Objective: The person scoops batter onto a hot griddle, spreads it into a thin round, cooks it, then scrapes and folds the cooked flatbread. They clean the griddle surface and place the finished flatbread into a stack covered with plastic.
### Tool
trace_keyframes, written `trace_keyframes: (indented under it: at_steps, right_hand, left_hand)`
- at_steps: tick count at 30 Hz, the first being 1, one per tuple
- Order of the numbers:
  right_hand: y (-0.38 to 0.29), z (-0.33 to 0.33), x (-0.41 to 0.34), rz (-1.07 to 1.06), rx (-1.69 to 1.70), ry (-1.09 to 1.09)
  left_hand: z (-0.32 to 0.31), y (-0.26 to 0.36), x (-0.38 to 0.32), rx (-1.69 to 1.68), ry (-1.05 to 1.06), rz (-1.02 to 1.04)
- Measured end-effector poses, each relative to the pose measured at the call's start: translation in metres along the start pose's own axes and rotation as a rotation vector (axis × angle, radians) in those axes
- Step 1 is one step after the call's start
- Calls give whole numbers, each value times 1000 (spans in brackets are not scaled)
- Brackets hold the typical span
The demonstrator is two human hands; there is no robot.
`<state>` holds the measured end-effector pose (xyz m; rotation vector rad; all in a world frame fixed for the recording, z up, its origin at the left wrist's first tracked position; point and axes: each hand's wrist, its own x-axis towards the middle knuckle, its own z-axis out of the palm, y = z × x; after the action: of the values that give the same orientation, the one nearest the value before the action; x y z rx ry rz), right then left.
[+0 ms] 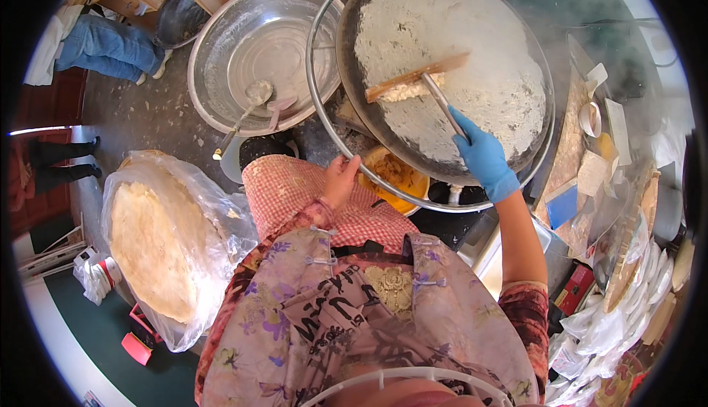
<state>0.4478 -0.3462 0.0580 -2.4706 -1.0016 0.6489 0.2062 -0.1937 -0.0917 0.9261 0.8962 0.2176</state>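
Observation:
My right hand (482, 152), in a blue glove, grips the handle (442, 102) of a wooden batter spreader. Its wooden blade (417, 77) lies across pale batter (442, 25) on a large round black griddle (354, 64). A lump of thick batter (406, 92) sits against the blade's near side. My bare left hand (338, 181) has its fingers on the metal ring (326, 122) that encircles the griddle. Below that ring, close to my left hand, stands a yellow bowl (423, 185) with orange-brown contents.
Left of the griddle, a wide metal basin (202, 97) holds a ladle (259, 92) and a pink scraper (282, 103). Plastic film covers stacked flatbreads (152, 246) at my left. A person in jeans (105, 47) stands farther off. Cluttered boards (564, 158) lie at right, amid steam.

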Motion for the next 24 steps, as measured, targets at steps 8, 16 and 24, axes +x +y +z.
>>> trace_keyframes:
  at_steps: [8, 16, 24]
  right_hand:
    - [9, 12, -64, 86, 70, 126]
    - [24, 10, -111, 114, 121, 223]
    - [17, -1, -99, 358, 302, 238]
  left_hand:
    - [16, -8, -9, -34, -22, -21]
    - [25, -7, -17, -1, -7, -12]
    - [-17, 34, 28, 114, -20, -25]
